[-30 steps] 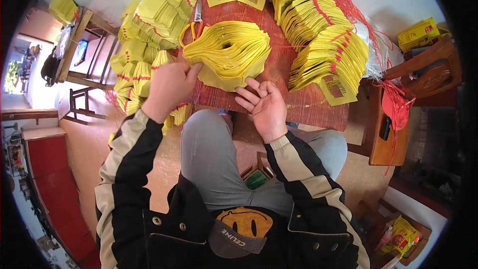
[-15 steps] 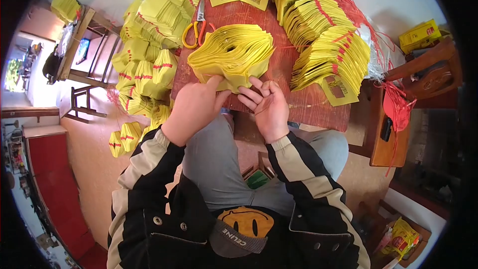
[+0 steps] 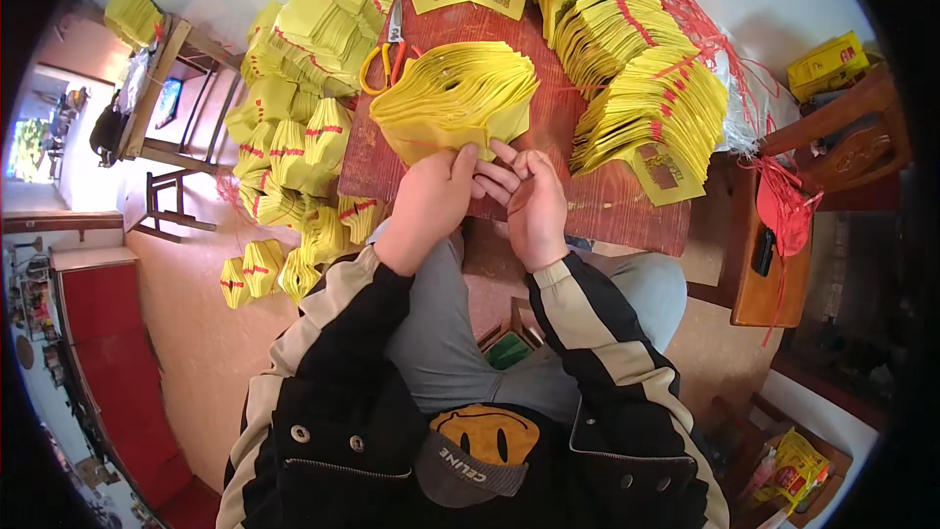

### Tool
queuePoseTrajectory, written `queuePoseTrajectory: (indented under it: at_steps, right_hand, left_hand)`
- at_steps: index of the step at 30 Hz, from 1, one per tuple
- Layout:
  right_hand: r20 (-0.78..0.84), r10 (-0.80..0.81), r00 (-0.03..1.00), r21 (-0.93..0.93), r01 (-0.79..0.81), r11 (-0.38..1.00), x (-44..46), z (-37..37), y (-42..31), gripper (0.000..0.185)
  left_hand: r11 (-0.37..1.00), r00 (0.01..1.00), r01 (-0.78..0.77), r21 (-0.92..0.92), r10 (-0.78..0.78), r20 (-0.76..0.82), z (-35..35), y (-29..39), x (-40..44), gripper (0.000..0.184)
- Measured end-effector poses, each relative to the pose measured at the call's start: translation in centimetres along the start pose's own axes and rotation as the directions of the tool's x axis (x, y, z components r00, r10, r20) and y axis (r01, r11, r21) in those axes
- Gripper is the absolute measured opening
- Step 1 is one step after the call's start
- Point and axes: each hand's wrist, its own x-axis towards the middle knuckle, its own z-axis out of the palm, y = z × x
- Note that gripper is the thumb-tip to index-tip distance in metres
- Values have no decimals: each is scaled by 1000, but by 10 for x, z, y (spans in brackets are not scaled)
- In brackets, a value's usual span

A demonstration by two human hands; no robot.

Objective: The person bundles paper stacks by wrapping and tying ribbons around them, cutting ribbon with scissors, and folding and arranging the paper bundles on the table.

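Note:
A fanned bundle of yellow folded sheets (image 3: 455,93) lies near the left side of the red wooden table (image 3: 627,220). My left hand (image 3: 436,191) is at its near edge, thumb and fingers pinched on the front sheet. Beside it, my right hand (image 3: 534,201) has its palm turned up and its fingers curled, the fingertips at the same edge of the bundle. Orange-handled scissors (image 3: 389,54) lie just behind the bundle's left side.
Stacked yellow bundles with red bands (image 3: 646,88) line the table's right side, with red strings (image 3: 685,0) behind. More yellow bundles (image 3: 304,49) are heaped left of the table. A wooden chair (image 3: 774,274) at the right holds a dark object and red strings.
My left hand has moved right along the bundle's front, from its left end to beside my right hand. The scissors' handles are now uncovered. My right hand has barely moved.

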Motion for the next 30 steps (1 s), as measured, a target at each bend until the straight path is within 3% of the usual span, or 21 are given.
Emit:
queuePoseTrajectory:
  at_steps: [4, 6, 8, 9, 14, 17, 19, 21, 23, 24, 26, 28, 30]
  right_hand:
    - [23, -42, 999, -163, 45, 986, 4, 1, -7, 22]
    - [21, -43, 999, -223, 47, 974, 3, -1, -7, 23]
    - [84, -129, 988, -328, 150, 933, 6, -9, -2, 25]
    - [86, -126, 988, -327, 147, 933, 6, -11, 0, 25]
    - [56, -213, 975, -330, 219, 918, 9, -24, 9, 22]
    - [28, -121, 992, -385, 123, 915, 5, -22, 3, 21]
    - [72, -131, 989, -407, 149, 901, 10, -29, 7, 21]
    - [115, -141, 983, -428, 177, 886, 14, -32, 5, 21]
    - [236, -292, 927, -656, 374, 656, 15, -29, 0, 19]
    - [234, -295, 927, -657, 374, 655, 14, -26, -4, 19]
    - [384, -378, 842, -757, 522, 393, 13, -20, -8, 18]
    - [377, -372, 848, -757, 513, 404, 11, -11, -10, 18]
    - [368, -352, 861, -762, 496, 416, 9, -15, -8, 17]
  left_hand:
    - [996, 997, -23, 87, 29, -72, 0, 4, 2, 48]
    - [995, 999, 31, -99, -35, -38, 9, -11, 6, 47]
    - [986, 997, 6, -165, -18, -71, 26, -24, 7, 45]
    - [973, 995, -21, -230, -1, -96, 30, -23, 4, 43]
    - [994, 987, 60, -89, -73, -142, 31, -19, 2, 48]
    - [983, 989, 136, -123, -142, -38, 33, -24, 3, 45]
    - [948, 994, 78, -309, -97, -46, 45, -34, 8, 43]
    - [936, 995, 61, -347, -84, -53, 51, -37, 12, 42]
    - [924, 996, 44, -381, -72, -58, 51, -33, 12, 41]
    - [951, 997, 42, -306, -62, -55, 47, -22, 8, 42]
    - [972, 997, 40, -231, -53, -53, 48, -17, 8, 42]
    - [884, 997, 69, -461, -72, 10, 53, -19, 13, 44]
    - [868, 998, 53, -494, -58, 4, 54, -21, 21, 45]
